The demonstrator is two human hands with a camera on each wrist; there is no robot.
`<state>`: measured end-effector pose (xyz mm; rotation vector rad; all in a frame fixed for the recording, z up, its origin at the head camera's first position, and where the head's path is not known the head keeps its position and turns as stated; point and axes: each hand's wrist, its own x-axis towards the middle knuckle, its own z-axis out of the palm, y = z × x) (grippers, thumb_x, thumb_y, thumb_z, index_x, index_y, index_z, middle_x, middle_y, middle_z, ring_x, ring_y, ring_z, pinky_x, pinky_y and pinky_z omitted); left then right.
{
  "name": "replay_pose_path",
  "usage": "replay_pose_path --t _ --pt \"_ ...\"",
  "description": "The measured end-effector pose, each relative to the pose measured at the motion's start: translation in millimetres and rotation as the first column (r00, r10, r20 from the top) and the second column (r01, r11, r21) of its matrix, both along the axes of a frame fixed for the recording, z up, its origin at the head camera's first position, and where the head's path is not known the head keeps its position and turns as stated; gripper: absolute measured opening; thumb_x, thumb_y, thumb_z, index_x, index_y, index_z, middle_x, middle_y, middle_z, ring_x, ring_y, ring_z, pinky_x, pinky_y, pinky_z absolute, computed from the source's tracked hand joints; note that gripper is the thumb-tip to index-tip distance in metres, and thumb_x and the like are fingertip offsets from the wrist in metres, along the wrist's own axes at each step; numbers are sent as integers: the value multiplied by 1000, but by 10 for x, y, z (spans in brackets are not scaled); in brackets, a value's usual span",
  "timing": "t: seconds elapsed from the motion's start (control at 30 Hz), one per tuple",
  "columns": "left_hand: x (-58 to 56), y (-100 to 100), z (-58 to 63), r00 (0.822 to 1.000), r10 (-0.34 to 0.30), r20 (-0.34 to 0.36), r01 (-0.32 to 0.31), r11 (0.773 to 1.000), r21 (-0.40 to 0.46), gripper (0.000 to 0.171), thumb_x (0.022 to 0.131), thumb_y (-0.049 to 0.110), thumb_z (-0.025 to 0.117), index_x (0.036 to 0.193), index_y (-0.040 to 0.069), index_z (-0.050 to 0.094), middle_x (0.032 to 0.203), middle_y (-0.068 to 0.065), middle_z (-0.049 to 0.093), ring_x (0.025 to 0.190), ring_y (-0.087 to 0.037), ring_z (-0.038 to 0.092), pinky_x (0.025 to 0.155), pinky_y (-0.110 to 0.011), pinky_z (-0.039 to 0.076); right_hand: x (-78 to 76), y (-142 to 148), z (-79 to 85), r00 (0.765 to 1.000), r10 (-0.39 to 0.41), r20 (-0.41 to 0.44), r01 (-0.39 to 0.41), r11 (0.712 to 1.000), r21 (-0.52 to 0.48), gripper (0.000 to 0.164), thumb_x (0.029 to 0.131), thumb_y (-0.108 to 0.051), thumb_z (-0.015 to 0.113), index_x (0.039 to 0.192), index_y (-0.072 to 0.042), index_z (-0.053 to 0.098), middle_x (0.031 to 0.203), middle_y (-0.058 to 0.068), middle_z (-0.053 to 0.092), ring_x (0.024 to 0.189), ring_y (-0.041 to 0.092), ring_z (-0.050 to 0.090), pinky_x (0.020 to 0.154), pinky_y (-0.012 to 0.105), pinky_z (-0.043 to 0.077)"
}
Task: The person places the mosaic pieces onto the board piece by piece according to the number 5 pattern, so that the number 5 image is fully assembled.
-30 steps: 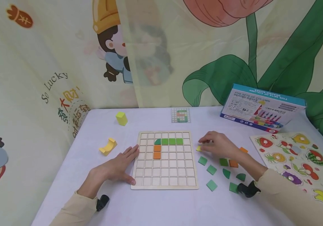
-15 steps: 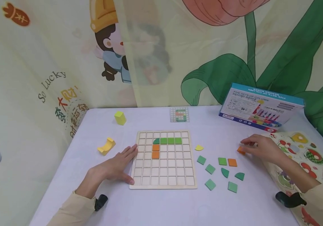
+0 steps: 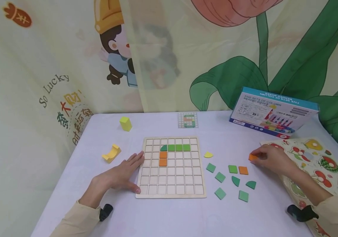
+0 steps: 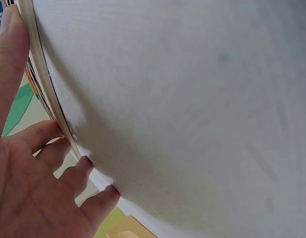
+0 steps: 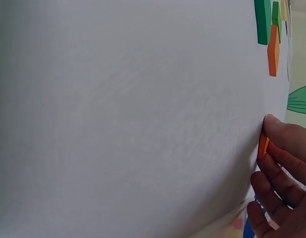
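Observation:
A wooden grid board [image 3: 181,181] lies on the white table. On it, one green quarter-round piece and several green squares form a row, with two orange squares [image 3: 163,158] below its left end. My left hand [image 3: 116,176] rests with spread fingers and thumb along the board's left edge. Right of the loose tiles, my right hand [image 3: 275,159] pinches an orange square tile [image 5: 263,145] between thumb and fingers, at the tabletop. Close to it lie another orange square [image 3: 243,170], a light green square [image 3: 232,169], darker green squares [image 3: 220,193], green quarter-rounds [image 3: 251,185] and a yellow quarter-round [image 3: 208,154].
A small patterned grid card [image 3: 188,120] lies behind the board. To the left are a yellow-green block [image 3: 126,124] and a yellow curved block [image 3: 111,153]. A printed box [image 3: 275,113] stands at back right, behind a fruit-picture board [image 3: 311,158] partly under my right arm.
My right hand has moved right, away from the yellow quarter-round, to the orange square, which it now pinches. The yellow piece lies on the table. My left hand has stayed at the board.

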<state>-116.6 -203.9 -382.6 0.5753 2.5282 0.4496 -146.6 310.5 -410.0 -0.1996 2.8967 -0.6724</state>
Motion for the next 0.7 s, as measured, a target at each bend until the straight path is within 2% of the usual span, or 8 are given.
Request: replay_pose_path --t 0.13,0.27,0.43,0.7 --pt "-1 0 -4 1000 2 -1 -2 1000 3 115 70 38 84 155 2 14 165 -11 2 151 -35 4 120 -59 15 -24 -54 33 1000 22 -13 -22 1000 2 37 82 -20 77 111 1 69 105 18 68 99 35 58 85 51 55" --pt "-2 10 -15 1000 10 6 -10 1000 -14 115 70 38 84 155 4 14 165 -9 1 152 -33 3 121 -57 15 -77 -154 78 999 36 -15 -36 999 -6 38 82 -22 77 111 0 69 103 16 68 94 30 59 78 42 56" --pt "4 14 -6 1000 13 11 -13 1000 -3 116 69 38 84 155 2 15 165 -10 2 151 -35 4 120 -59 15 -162 -367 133 998 64 -9 -64 998 -11 36 82 -24 76 111 -4 70 102 11 68 91 24 57 73 31 52" --pt "3 1 -12 1000 -2 -3 2 1000 1 115 70 40 83 154 1 15 165 -12 2 151 -36 4 120 -59 15 -286 -968 242 990 139 9 -138 989 -50 32 85 -24 74 113 -8 71 105 8 66 95 24 56 82 37 52"
